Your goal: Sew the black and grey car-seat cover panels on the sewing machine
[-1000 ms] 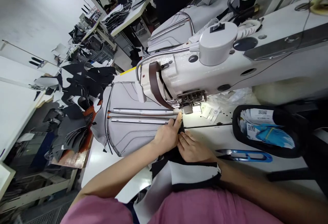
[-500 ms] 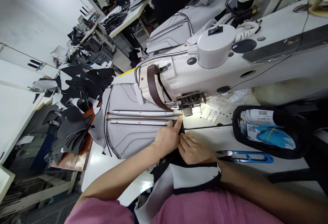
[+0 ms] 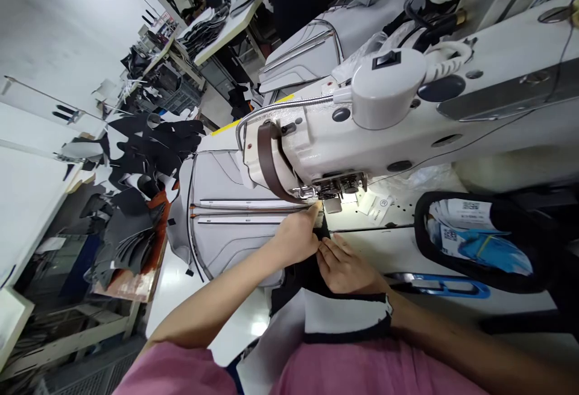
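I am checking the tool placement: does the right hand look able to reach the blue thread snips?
Probably yes: the blue thread snips lie near the right hand, largely uncovered, though the hand rests on black fabric.

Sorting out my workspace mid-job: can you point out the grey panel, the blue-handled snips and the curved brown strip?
grey panel (image 3: pixel 228 239): head view, bare fabric below the white strips.
blue-handled snips (image 3: pixel 436 287): head view, the blue handle.
curved brown strip (image 3: pixel 269 161): head view, middle of its curve.

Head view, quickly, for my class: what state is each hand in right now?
Left hand: partly curled, on the grey panel; whether it grips cannot be told.
Right hand: against black fabric; grip cannot be told.
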Demonstrator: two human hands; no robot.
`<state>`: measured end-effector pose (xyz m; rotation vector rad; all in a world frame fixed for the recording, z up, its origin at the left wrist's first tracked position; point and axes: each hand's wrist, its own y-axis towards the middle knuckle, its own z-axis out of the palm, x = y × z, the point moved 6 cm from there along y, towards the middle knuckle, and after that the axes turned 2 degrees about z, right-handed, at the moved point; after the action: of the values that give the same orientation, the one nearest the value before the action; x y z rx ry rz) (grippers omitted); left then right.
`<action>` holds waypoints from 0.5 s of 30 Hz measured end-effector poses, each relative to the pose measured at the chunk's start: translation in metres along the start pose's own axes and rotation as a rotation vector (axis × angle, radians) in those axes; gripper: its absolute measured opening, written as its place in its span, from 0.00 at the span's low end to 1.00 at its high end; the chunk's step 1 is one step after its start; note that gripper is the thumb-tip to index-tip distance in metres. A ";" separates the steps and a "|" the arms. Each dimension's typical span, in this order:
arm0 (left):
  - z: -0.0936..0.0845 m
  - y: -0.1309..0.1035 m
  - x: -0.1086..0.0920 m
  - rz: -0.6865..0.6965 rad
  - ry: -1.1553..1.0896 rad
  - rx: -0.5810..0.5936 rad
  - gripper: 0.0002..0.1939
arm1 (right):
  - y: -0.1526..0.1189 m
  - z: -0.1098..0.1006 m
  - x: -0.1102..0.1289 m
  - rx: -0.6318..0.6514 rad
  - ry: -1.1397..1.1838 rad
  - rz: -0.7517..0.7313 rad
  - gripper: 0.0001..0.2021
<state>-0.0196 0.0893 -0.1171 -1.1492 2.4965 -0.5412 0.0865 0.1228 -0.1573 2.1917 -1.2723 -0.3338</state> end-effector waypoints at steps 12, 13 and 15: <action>0.019 -0.013 0.002 -0.007 0.108 -0.145 0.31 | -0.002 0.011 -0.011 -0.133 -0.040 0.178 0.16; 0.022 -0.015 0.002 -0.016 0.131 -0.127 0.32 | -0.003 0.014 -0.010 -0.130 -0.038 0.194 0.16; 0.026 -0.017 0.001 -0.025 0.165 -0.107 0.32 | -0.005 0.021 -0.007 -0.090 -0.038 0.197 0.16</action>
<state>0.0024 0.0729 -0.1315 -1.2215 2.6836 -0.5341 0.0763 0.1235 -0.1772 1.9747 -1.4518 -0.3481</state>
